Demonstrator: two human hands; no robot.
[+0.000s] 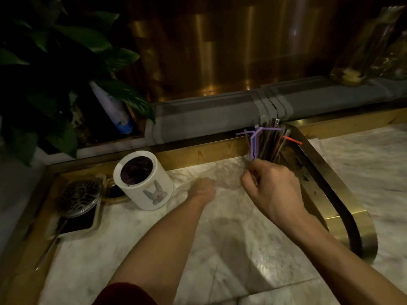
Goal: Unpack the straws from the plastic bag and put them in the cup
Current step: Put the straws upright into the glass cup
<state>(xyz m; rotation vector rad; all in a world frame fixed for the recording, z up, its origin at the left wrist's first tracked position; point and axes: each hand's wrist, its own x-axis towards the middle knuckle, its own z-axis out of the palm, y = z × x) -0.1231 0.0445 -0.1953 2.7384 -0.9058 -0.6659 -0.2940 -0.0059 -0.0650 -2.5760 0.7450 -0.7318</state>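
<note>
My right hand [272, 186] grips the lower end of a bundle of straws [264, 142], purple, dark and one red, which fan upward above the marble counter. A clear plastic bag [224, 175] lies crumpled on the counter between my hands; it is faint and hard to trace. My left hand [203, 190] is curled and rests on the bag's left part, seemingly holding it. A white cup [144, 182] with a rabbit picture stands left of my left hand, its dark inside showing no straws.
A tray [77, 219] with a patterned glass dish and a long spoon sits at the far left. A leafy plant [66, 62] and a spray bottle [112, 108] stand behind. A brass rail [343, 205] curves along the right. More bags [370, 47] rest on the back ledge.
</note>
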